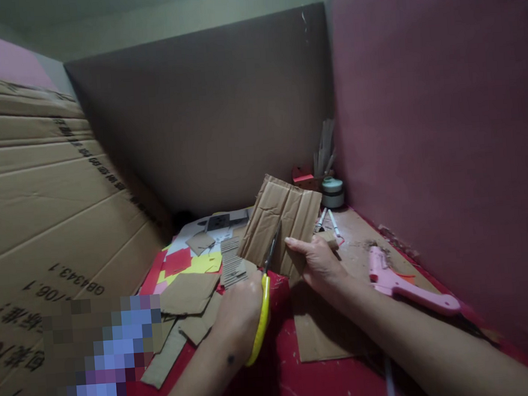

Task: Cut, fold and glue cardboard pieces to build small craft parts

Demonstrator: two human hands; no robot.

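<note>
My left hand (241,311) is wrapped around a pair of scissors (264,318) with yellow handles. Their dark blades point up and away, and they run into a slit in a piece of brown corrugated cardboard (267,207). This piece is raised at a tilt above the table, with creases along its face. My right hand (322,266) grips its lower right part, thumb flat on the front; the other fingers are hidden behind it. Below my right hand, a larger flat piece of cardboard (319,342) lies on the red table surface (277,390).
Cardboard scraps (187,294) and a ribbed piece (231,260) lie to the left, with yellow paper (203,264) beyond. A pink glue gun (399,288) rests at the right, near the wall (443,119). Behind it stands a pale green round container (332,187). A large cardboard panel (33,196) flanks the left.
</note>
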